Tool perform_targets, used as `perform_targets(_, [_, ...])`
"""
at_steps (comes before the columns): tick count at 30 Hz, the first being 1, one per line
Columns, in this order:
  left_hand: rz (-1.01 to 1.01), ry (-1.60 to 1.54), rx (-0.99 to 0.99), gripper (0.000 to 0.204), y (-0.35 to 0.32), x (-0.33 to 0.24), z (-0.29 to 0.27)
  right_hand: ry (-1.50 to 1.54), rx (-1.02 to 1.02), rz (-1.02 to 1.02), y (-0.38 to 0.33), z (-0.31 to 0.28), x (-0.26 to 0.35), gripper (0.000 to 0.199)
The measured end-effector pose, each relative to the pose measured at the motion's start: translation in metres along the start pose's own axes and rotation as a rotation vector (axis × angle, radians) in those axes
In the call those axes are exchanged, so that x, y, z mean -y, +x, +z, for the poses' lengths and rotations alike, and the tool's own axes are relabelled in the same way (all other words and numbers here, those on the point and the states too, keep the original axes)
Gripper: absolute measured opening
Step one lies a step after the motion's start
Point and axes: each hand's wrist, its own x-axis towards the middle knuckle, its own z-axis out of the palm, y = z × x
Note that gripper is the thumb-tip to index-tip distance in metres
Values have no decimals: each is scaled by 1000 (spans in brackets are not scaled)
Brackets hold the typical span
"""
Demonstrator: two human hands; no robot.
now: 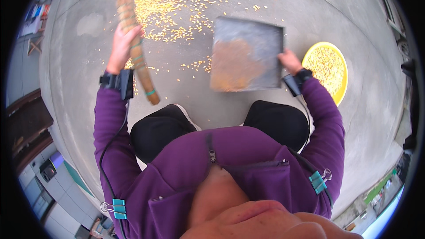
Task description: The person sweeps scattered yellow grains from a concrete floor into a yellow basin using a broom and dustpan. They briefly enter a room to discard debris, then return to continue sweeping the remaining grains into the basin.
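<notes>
My left hand [120, 48] is wrapped round the bound-stalk handle of a broom [141, 64], tied with green bands. The broom's far end runs out of the picture at the top. My right hand [290, 61] grips the right edge of a square grey metal dustpan [247, 55], which has a rusty brown patch and is slightly blurred. Yellow corn kernels [155, 4] lie heaped and scattered on the floor beyond, between broom and dustpan. Just right of my right hand stands a yellow basin [345, 77] full of corn kernels.
Grey concrete floor [372, 119] spreads around me, with my two bent knees [276, 121] near the dustpan. A small wooden stool [35, 45] and dark wooden furniture [28, 119] line the left side. Cables run along both my sleeves.
</notes>
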Motion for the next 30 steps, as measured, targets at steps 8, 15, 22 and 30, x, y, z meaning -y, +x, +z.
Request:
perform_targets(8, [-127,-248,56,18,18,34,134,-160,113,-225,26,134,-14,42])
perform_targets(15, [-350,-476,-3,18,35,85,204,-8,109,-426,27,84,64,55])
perform_targets(22, [-264,-554,-67,16,65,83,245,662,616,-151,-16,74,140,55])
perform_targets(30, [103,827,263,52,60,159,193,-23,-270,-661,47,-16,131,50])
